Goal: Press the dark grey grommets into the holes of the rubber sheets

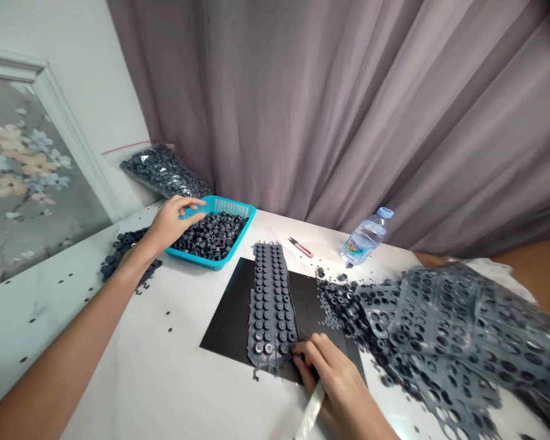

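My left hand (pixel 172 220) hovers over the near left side of a turquoise plastic basket (pixel 200 263), fingers apart and nothing held. Small black rubber ring-like pieces (pixel 215 235) fill the basket. My right hand (pixel 330 366) is closed around a white stick-like tool (pixel 311 412), whose tip is hidden. Its thumb and fingertips touch the lower right corner of a grey-black moulded rubber sheet (pixel 266 305). Rows of round raised knobs cover this long sheet. Beneath it lies a flat black mat (pixel 227 324).
Used perforated sheets (pixel 440 311) and loose black bits (pixel 348 308) heap up at right. A water bottle (pixel 364 238) and pink-handled thread snips (pixel 301 247) stand and lie behind. More dark rubber (pixel 114 260) and a filled clear bag (pixel 165 171) are at left.
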`<state>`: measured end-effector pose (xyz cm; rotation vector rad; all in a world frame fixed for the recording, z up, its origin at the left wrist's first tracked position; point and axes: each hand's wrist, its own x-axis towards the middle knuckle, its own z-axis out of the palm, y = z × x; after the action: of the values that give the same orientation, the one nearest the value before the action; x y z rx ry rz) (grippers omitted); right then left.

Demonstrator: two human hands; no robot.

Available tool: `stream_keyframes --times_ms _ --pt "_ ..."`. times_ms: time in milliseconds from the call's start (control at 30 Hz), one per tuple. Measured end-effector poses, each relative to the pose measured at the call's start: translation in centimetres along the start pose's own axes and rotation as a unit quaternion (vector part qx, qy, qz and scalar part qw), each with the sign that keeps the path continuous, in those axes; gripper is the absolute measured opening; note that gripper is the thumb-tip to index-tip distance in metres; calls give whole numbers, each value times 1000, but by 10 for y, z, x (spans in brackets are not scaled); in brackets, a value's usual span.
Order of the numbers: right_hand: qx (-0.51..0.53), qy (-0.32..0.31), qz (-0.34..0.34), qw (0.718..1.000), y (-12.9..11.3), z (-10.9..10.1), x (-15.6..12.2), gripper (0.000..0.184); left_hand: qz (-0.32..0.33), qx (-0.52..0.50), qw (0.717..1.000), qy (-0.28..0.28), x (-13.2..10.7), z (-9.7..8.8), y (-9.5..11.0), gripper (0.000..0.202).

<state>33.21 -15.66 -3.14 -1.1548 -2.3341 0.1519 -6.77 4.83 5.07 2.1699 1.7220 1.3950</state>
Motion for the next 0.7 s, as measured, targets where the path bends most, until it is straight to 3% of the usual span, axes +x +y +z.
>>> stream_keyframes --times_ms 100,233,367,700 --pt "5 0 4 1000 5 7 -3 16 22 30 999 -25 -14 -1 -1 25" --pt "2 5 7 1000 8 12 -5 16 68 126 986 -85 -29 15 14 19" --pt "-6 1 5 1000 8 11 -5 13 65 184 978 -76 -30 23 19 14" --pt "-6 -35 11 999 9 9 -4 13 31 176 979 -95 -33 16 18 15"
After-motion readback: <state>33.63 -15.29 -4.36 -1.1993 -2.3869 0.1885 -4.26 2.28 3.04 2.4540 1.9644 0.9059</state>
